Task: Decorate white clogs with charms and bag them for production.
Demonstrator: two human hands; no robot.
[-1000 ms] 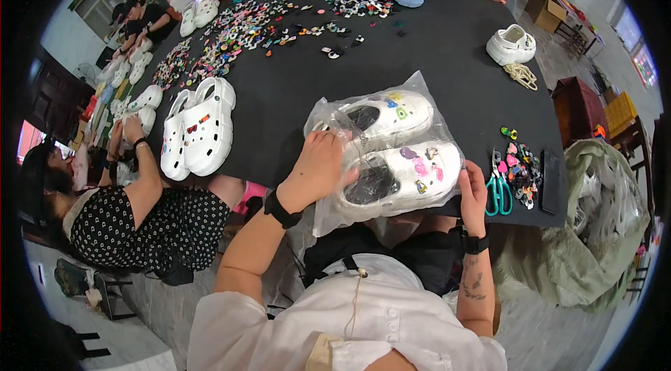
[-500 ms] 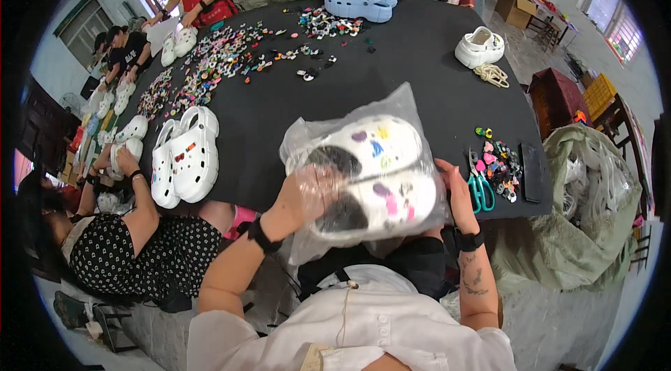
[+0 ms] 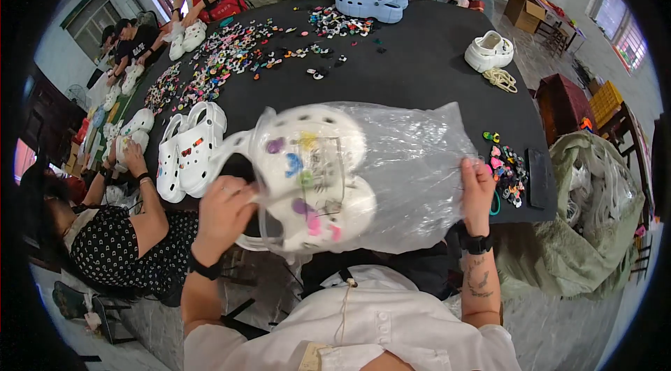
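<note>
A pair of white clogs [image 3: 297, 123] with colourful charms lies in a clear plastic bag [image 3: 416, 175], in front of me above the table's near edge. Their heels stick out of the bag's open left end; the toes are inside. My left hand [image 3: 227, 213] is closed at the heel end of the clogs, by the bag's rim. With fingers pinched, my right hand [image 3: 477, 186] holds the bag's right end, whose film is stretched between the two hands. Scissors with teal handles [image 3: 495, 203] are mostly hidden behind my right hand.
Another white clog pair [image 3: 192, 151] stands left, beside a seated person. Loose charms [image 3: 510, 175] and a black tray [image 3: 537, 179] lie right. A white clog [image 3: 488, 51] with cord is farther back. Opposite, a person handles a blue clog [image 3: 372, 3]; charm heaps [image 3: 227, 53] spread far left.
The clogs have moved left in the bag, and their heels now protrude. My left hand has come out of the bag leftward; my right hand has gone from open to pinching the bag's end.
</note>
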